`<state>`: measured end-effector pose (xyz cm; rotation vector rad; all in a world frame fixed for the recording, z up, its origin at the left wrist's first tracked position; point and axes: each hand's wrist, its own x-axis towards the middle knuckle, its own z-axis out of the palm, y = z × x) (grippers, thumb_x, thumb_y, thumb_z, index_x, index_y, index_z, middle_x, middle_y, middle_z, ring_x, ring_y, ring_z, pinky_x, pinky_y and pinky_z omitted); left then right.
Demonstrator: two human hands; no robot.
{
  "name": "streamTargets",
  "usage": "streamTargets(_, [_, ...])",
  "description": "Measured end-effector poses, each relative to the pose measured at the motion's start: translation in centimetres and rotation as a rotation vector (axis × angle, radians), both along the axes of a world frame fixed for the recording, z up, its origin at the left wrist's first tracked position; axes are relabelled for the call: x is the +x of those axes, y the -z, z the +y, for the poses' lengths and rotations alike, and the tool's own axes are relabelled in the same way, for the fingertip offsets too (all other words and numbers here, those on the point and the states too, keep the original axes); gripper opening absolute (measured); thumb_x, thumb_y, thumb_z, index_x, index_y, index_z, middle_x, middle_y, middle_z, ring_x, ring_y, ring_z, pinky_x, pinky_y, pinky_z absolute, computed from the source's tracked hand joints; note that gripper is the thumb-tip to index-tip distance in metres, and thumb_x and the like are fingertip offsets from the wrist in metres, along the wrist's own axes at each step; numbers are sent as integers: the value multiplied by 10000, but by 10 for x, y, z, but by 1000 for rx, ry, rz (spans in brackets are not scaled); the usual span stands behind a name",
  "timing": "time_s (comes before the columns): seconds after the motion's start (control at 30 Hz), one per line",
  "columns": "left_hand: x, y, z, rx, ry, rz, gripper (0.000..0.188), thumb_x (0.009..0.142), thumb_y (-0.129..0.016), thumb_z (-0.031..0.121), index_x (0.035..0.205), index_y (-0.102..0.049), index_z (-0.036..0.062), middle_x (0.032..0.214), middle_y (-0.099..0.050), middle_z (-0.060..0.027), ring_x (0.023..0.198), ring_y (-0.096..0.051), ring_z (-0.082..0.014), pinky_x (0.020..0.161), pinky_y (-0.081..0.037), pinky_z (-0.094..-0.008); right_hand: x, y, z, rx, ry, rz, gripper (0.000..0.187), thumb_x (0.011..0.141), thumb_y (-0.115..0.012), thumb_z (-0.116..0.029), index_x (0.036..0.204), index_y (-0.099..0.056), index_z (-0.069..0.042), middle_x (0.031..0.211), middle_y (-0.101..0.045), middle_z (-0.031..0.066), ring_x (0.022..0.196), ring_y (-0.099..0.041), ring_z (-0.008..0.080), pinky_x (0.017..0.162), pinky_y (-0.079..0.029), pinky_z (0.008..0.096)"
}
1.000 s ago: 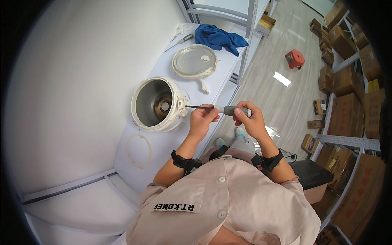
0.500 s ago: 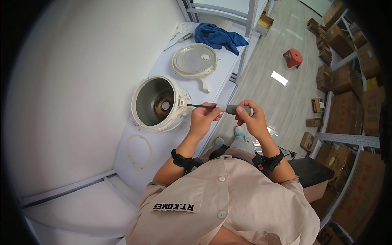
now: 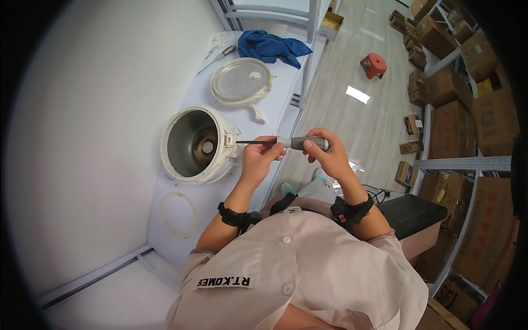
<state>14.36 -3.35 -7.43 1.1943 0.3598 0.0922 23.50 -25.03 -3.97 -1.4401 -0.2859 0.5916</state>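
Note:
A screwdriver [image 3: 300, 143] with a grey handle and dark shaft lies level across both my hands, its tip pointing left at the latch or hinge bracket [image 3: 228, 140] on the rim of a rice cooker body [image 3: 168, 159]. Whether the tip touches cannot be made out. My left hand [image 3: 259, 160] is closed around the shaft and the front of the handle. At the handle's rear end, the fingers and thumb of my right hand [image 3: 328, 153] grip it. Inside the white cooker body are grey walls and a browned bottom with a round centre piece [image 3: 208, 147].
Beyond the cooker lie its detached lid [image 3: 242, 82], a curved white part [image 3: 257, 114], a blue cloth [image 3: 272, 48] and a second screwdriver [image 3: 224, 53]. A pale ring [image 3: 193, 212] rests nearer. A red stool [image 3: 374, 66] stands on the floor; boxes [image 3: 452, 129] fill shelves at right.
The whole scene has shifted left in the picture. Both hands keep hold of the screwdriver, and my right hand's fingers have changed position on the handle's end.

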Motion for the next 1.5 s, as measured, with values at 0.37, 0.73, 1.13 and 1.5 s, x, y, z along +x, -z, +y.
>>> streamTargets(0.37, [-3, 8, 9, -11, 85, -17, 339, 1019, -795, 125, 1284, -676, -48, 1079, -778, -125, 915, -763, -181, 776, -603, -296, 6, -14, -5, -117, -126, -21, 339, 995, -839, -292, 1142, -708, -17, 908, -746, 47, 780, -688, 103, 671, -561, 274])
streamTargets(0.73, [-3, 7, 17, -36, 98, 6, 361, 1078, -702, 131, 1390, -635, -37, 1160, -762, -128, 961, -767, -190, 822, -619, -308, 16, 1, -1, -91, -199, -253, 312, 966, -856, -157, 1197, -686, -33, 1080, -701, 16, 988, -652, 105, 828, -545, 278])
streamTargets(1.13, [2, 5, 12, -90, 83, 54, 353, 1080, -731, 216, 1307, -664, -46, 1110, -775, -126, 944, -767, -189, 834, -621, -314, 15, -8, 2, -116, -188, -265, 322, 1014, -808, -220, 1248, -723, -16, 1068, -739, 49, 963, -663, 117, 823, -521, 296])
streamTargets(1.5, [2, 10, 10, -95, 76, -23, 298, 1076, -719, 136, 1312, -670, -40, 1124, -778, -126, 962, -762, -182, 871, -616, -321, 26, -20, 5, -303, -270, -275, 367, 1040, -773, -317, 1183, -763, 22, 831, -734, 64, 763, -633, 123, 709, -513, 310])
